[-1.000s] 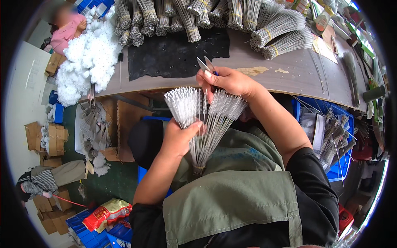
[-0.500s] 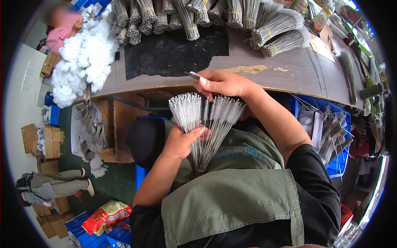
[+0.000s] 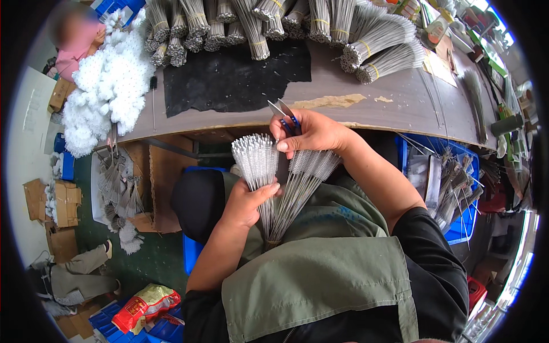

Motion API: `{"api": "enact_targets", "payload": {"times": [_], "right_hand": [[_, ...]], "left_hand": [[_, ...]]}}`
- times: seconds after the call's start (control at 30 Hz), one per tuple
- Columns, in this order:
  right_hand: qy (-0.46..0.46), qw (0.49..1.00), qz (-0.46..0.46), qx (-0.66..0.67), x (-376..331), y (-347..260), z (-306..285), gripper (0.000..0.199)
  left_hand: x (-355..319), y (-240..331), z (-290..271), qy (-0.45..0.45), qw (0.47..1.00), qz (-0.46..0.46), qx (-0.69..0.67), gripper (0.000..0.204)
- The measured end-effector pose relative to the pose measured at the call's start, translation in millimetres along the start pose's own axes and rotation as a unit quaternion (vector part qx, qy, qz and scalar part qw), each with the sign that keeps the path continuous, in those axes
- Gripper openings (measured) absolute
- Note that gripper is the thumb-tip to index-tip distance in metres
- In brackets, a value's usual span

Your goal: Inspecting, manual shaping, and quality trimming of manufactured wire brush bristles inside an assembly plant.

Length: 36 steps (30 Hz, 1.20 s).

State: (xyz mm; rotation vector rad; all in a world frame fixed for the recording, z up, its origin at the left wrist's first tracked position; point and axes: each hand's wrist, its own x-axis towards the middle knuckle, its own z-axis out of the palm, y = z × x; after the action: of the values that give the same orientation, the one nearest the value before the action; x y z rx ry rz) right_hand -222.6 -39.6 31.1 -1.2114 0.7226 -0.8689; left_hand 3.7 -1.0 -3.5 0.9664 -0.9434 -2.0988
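My left hand (image 3: 245, 204) is wrapped round part of a bundle of thin wire brushes (image 3: 255, 160) with white bristle tips. The bundle fans upward from its gathered lower end against my apron (image 3: 320, 274). A second cluster of brushes (image 3: 311, 166) leans to the right, apart from the held cluster. Above the gap my right hand (image 3: 317, 131) grips small scissors (image 3: 290, 121) with blue on the handles, blades pointing up and left. My right fingertips are close to the upper right edge of the left cluster; whether they touch a brush I cannot tell.
Tied bundles of wire brushes (image 3: 251, 34) line the table's far side beyond a black mat (image 3: 229, 80). White bristly brushes (image 3: 103, 86) are heaped at left. A blue crate (image 3: 466, 220) of wires stands right. One person (image 3: 74, 43) is at far left, another (image 3: 83, 274) lower left.
My right hand has lowered and turned, showing the scissors' blades apart. The few brushes standing between the two clusters no longer show there. The person at lower left has shifted.
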Motion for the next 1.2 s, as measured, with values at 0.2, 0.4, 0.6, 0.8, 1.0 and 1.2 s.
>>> {"api": "enact_targets", "payload": {"times": [0.2,0.4,0.6,0.8,1.0,1.2], "right_hand": [[-0.001,1.0,-0.005,-0.002,-4.7,8.3,-5.5,0.019],[0.014,1.0,-0.021,-0.004,-7.0,13.7,-6.2,0.017],[0.048,0.998,-0.019,-0.042,-6.8,10.4,-0.7,0.017],[0.051,0.998,-0.006,-0.048,-9.6,9.2,-1.4,0.016],[0.034,0.996,-0.028,-0.072,-11.8,6.1,-6.7,0.019],[0.0,0.995,-0.088,-0.036,-4.5,19.5,-7.6,0.025]], "left_hand": [[2.5,1.0,-3.6,0.016,1.0,-0.001,0.021,0.02],[1.7,0.7,-0.5,0.039,0.999,-0.006,0.022,0.018],[-4.3,1.5,3.7,0.033,0.999,-0.01,0.0,0.019],[-0.3,2.0,3.9,0.028,0.999,-0.024,0.012,0.023],[5.1,-0.6,6.4,0.003,0.999,0.003,0.04,0.018],[6.2,-7.4,-0.7,0.012,0.996,0.026,0.082,0.033]]}}
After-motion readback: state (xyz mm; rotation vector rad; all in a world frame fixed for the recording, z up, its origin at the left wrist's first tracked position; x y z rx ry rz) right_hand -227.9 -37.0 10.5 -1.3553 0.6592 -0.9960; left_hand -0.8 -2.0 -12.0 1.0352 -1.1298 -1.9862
